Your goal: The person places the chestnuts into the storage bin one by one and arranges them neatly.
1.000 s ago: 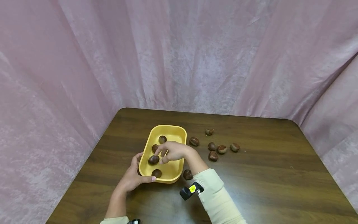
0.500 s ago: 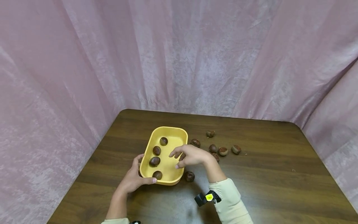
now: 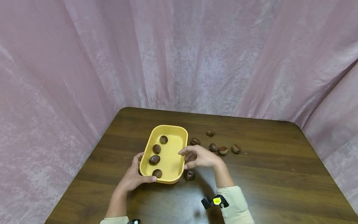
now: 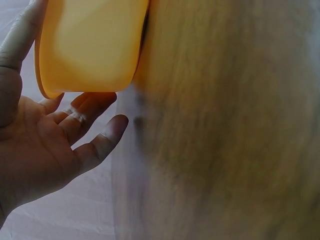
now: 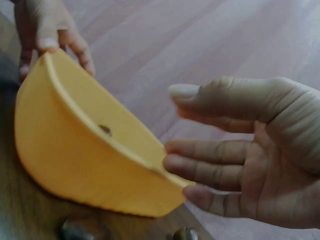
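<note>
My left hand grips the near left corner of a yellow rectangular box, thumb over the near rim and fingers along the left side. In the left wrist view, its lower fingers extend below the box's end wall. Inside the box lie several brown chestnuts, among them a larger one and one by the near wall. Right at the box's right rim is my right hand, its fingers loosely bent with nothing between them. In the right wrist view, thumb and fingers are spread apart.
On the brown wooden table, several chestnuts lie loose right of the box. One chestnut sits close to its near right corner, and another is farther back. A pink curtain surrounds the table's far sides.
My right hand has moved right, from over the chestnuts in the box to its right rim, and is empty. The left hand keeps its grip; the box stays nearly in place.
</note>
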The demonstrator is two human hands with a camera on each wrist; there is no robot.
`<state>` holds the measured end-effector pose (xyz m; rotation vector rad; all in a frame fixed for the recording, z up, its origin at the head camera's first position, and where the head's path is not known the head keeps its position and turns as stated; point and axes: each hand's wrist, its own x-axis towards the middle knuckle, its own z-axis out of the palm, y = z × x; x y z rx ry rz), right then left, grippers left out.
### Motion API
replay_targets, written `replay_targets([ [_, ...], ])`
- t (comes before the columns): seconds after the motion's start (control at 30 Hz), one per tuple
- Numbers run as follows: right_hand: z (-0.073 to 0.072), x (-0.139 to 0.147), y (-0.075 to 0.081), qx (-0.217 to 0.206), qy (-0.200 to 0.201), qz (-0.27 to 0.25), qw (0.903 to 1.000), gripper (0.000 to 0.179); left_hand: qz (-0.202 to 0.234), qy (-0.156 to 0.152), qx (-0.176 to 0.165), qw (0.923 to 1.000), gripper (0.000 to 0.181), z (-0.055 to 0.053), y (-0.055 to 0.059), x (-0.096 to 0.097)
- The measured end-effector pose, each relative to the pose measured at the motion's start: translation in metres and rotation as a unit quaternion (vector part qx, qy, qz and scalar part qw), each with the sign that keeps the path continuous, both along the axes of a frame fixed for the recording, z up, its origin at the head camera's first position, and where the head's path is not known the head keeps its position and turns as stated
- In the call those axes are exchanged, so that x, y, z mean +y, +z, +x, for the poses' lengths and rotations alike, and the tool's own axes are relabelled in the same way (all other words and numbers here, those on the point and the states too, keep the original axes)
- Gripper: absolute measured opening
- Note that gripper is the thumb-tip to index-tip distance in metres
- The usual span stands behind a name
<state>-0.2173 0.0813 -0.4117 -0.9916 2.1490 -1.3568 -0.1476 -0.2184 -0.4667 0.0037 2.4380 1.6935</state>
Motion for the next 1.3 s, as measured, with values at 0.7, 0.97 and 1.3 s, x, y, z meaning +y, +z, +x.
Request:
replay_targets([
  [0.7, 0.025, 0.035, -0.038, -0.01, -0.085, -0.166, 0.9824, 0.046, -0.006, 0.001, -0.001, 1.0, 0.114, 0.0, 0.001, 0.0],
  [0.97, 0.034, 0.039, -0.053, 0.024, -0.119, -0.181, 0.976, 0.055, 0.005, -0.007, 0.002, 1.0, 0.113, 0.001, 0.0, 0.001],
  [1.3, 0.051, 0.024, -0.051, -0.016, -0.165, -0.141, 0.976, 0.071, 0.008, -0.004, 0.002, 1.0, 0.112, 0.0, -0.001, 0.002],
])
